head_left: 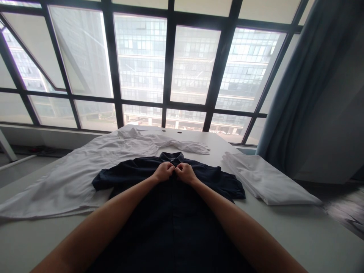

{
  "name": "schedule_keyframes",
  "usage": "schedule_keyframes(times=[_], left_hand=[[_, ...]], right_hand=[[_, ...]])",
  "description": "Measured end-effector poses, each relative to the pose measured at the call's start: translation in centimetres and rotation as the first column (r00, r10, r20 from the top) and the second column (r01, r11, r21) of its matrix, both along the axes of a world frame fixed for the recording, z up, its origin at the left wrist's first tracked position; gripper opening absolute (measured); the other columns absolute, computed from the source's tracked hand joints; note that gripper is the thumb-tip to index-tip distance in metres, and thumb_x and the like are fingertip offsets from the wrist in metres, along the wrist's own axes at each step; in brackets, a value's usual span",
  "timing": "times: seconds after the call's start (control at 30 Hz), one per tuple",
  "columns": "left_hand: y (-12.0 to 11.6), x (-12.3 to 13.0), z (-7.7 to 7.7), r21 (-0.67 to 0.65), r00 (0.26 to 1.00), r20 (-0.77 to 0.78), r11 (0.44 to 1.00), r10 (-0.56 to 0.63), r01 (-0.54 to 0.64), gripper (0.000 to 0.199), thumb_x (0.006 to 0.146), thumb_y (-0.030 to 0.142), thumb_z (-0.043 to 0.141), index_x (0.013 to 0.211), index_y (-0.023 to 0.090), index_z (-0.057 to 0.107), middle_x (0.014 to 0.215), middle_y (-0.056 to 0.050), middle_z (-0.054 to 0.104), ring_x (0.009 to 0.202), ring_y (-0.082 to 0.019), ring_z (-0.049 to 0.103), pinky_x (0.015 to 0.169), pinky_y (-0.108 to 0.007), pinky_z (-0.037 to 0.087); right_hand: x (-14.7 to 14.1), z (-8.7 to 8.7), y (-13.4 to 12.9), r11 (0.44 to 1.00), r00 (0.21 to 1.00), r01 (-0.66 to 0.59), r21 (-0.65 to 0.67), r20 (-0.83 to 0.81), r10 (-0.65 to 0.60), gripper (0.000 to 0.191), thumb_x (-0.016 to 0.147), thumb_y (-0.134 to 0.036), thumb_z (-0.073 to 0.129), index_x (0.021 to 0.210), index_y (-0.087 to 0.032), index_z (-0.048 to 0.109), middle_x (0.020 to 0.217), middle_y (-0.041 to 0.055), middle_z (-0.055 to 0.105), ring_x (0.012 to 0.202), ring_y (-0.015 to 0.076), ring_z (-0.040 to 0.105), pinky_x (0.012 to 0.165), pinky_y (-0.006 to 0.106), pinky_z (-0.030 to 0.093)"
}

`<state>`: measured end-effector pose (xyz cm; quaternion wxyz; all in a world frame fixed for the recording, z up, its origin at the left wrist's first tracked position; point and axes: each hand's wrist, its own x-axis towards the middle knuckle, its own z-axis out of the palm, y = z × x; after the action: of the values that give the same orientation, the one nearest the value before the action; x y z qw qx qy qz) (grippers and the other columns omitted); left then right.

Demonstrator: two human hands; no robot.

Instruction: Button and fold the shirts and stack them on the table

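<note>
A dark navy short-sleeved cloth shirt (pixel 173 227) lies front up on the smooth white table (pixel 287 231), sleeves out and collar (pixel 178 154) at the far end. Just below that collar, the left hand (pixel 164 171) and right hand (pixel 185 172) pinch its front edges, fingertips narrow; whether a button sits between them, I cannot tell. The shirt looks laid out but unfolded, its neck fastening apparently unfinished. Left of it spreads a rumpled white cloth garment (pixel 65 178); right of it lies a neatly folded white cloth stack (pixel 273 182).
</note>
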<state>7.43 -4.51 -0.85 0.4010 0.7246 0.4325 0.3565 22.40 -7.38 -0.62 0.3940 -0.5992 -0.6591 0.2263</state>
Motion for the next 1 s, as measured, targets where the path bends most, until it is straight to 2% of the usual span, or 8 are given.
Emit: schedule_keyframes(times=[0.17,0.3,0.5,0.73,1.0], left_hand=[[-0.2,-0.1,0.3,0.03,0.999,-0.039,0.999,-0.022,0.023,0.013,0.092,0.019,0.051,0.085,0.014,0.061,0.055,0.006,0.053,0.038,-0.008,0.048,0.04,-0.019,0.036],[-0.3,-0.3,0.4,0.084,0.994,-0.106,0.996,0.008,0.001,0.014,0.092,0.02,0.05,0.088,0.015,0.062,0.057,0.005,0.055,0.042,-0.01,0.051,0.043,-0.019,0.039],[-0.3,-0.7,0.6,0.323,0.946,-0.298,0.946,0.13,-0.028,0.016,0.09,0.028,0.056,0.09,0.018,0.068,0.079,-0.003,0.07,0.073,-0.018,0.065,0.067,-0.025,0.047],[-1.0,-0.8,1.4,0.345,0.878,-0.438,0.938,0.193,-0.035,0.021,0.093,0.035,0.053,0.099,0.022,0.068,0.093,-0.008,0.073,0.089,-0.027,0.068,0.076,-0.031,0.046],[-1.0,-0.5,1.4,0.322,0.85,-0.48,0.945,0.218,-0.06,0.023,0.094,0.035,0.051,0.101,0.02,0.068,0.101,-0.011,0.073,0.095,-0.029,0.068,0.078,-0.032,0.047]], right_hand=[[0.0,0.4,0.2,0.998,1.0,-0.013,-0.057,-0.002,0.012,0.019,0.086,-0.022,0.059,0.068,-0.017,0.057,0.057,-0.0003,0.063,0.047,0.0121,0.062,0.043,0.017,0.04],[0.0,0.5,0.3,0.995,1.0,-0.022,-0.1,-0.023,0.019,0.02,0.088,-0.022,0.057,0.069,-0.017,0.056,0.055,-0.0024,0.058,0.045,0.0112,0.06,0.04,0.017,0.038],[0.0,0.5,0.5,0.991,0.999,-0.038,-0.128,-0.041,0.033,0.021,0.089,-0.023,0.057,0.068,-0.017,0.055,0.051,-0.0042,0.054,0.043,0.0117,0.058,0.04,0.018,0.037],[0.1,0.3,0.9,0.991,0.998,-0.064,-0.119,-0.016,0.062,0.022,0.089,-0.023,0.055,0.068,-0.016,0.056,0.046,-0.005,0.052,0.042,0.0109,0.056,0.04,0.018,0.036],[0.1,0.3,1.1,0.989,0.997,-0.057,-0.134,-0.049,0.051,0.02,0.088,-0.023,0.054,0.069,-0.017,0.057,0.046,-0.0059,0.051,0.041,0.0102,0.056,0.04,0.017,0.036]])
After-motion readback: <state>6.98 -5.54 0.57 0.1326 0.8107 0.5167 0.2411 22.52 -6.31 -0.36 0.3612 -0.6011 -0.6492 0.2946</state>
